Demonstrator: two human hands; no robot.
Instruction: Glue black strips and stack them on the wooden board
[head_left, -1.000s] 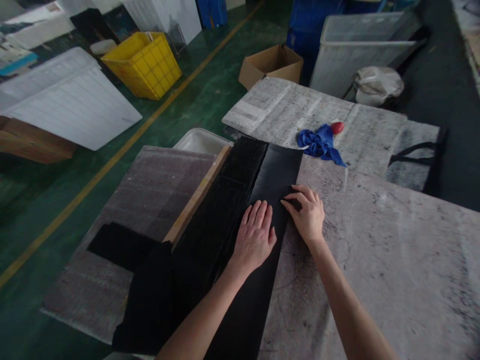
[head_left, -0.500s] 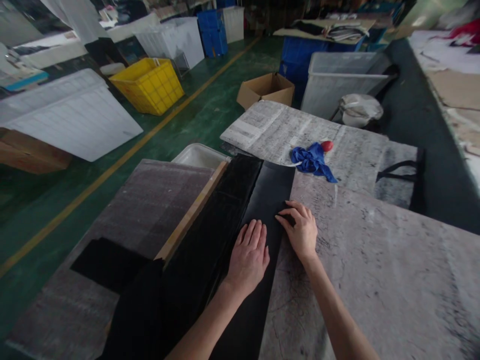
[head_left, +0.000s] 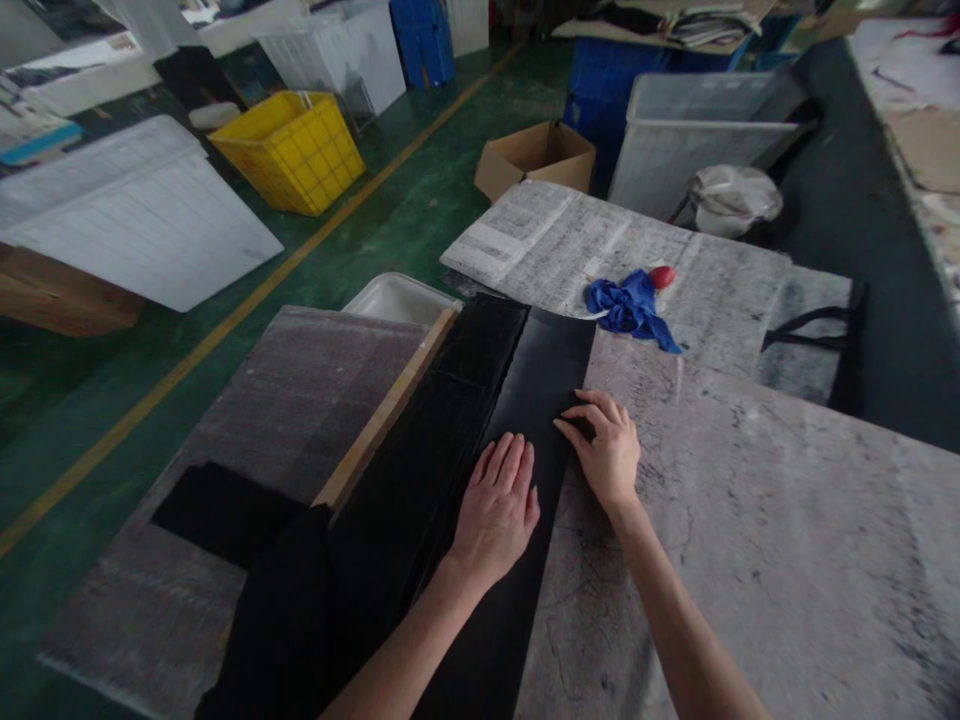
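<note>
Across the near right, we are seeing a stained board (head_left: 750,540) running out of frame. Along its left side a black strip (head_left: 555,350) is lying, its near end cut off. Our left hand (head_left: 495,507) is resting on it open and flat, gripping nothing; our right hand (head_left: 606,455) is standing half-closed at the strip's right edge, whether pinching we cannot tell.

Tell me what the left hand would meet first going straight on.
The left hand looks free to slide along the black sheet; past its far end, likely the pale board comes first.
</note>
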